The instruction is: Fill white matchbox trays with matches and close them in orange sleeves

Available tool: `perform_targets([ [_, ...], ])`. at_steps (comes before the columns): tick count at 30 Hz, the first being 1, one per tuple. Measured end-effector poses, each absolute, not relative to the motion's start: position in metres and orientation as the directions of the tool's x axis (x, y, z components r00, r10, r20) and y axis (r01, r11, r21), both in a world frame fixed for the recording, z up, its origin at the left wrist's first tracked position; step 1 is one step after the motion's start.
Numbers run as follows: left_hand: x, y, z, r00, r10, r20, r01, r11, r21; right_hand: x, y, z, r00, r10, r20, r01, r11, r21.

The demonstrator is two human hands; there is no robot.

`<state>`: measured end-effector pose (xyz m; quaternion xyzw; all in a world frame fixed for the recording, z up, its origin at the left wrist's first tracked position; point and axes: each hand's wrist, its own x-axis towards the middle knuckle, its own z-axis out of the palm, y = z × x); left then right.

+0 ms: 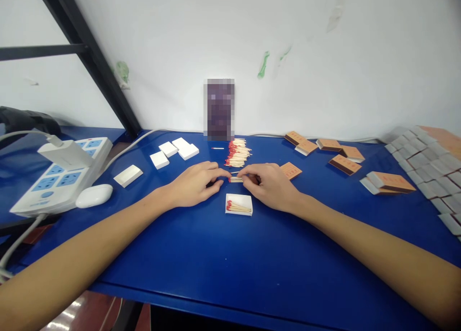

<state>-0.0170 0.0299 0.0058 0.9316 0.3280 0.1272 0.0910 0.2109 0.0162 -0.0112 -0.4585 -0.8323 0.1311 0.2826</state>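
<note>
On the table (187,263), far side of the tray (239,199), left hand (197,184) and right hand (272,184) flank a few matches (236,180); cannot tell whether either grip is clamped.

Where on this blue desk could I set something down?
Widest: tabletop between the forearms, from the matchstick tray to the front edge. Smaller: between right forearm and orange matchboxes. Crowded: around the match pile, left hand and right hand.

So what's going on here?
A person's left hand and right hand are at opposite ends of a few matches on the table. Nearer the camera, an open white box holds more matches. A larger match pile lies beyond the hands, with orange covers right and white boxes left.
</note>
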Motion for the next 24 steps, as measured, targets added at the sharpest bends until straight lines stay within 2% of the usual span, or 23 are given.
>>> perform_targets([
  [6,-0.0167,0.0286,0.0059,0.74,0.645,0.19,0.592,-0.759,0.272,0.2103,0.0177,-0.0127,-0.399,0.832,0.385,0.694,0.549,-0.466],
  [15,-0.0167,0.0294,0.0044,0.717,0.673,0.183,0.639,-0.739,0.216,0.2096,0.0163,-0.011,-0.366,0.859,0.357,0.776,0.494,-0.392],
  [24,-0.0184,0.0313,0.0026,0.712,0.681,0.168,0.657,-0.732,0.183,0.2084,0.017,-0.0113,-0.382,0.86,0.34,0.79,0.494,-0.363],
])
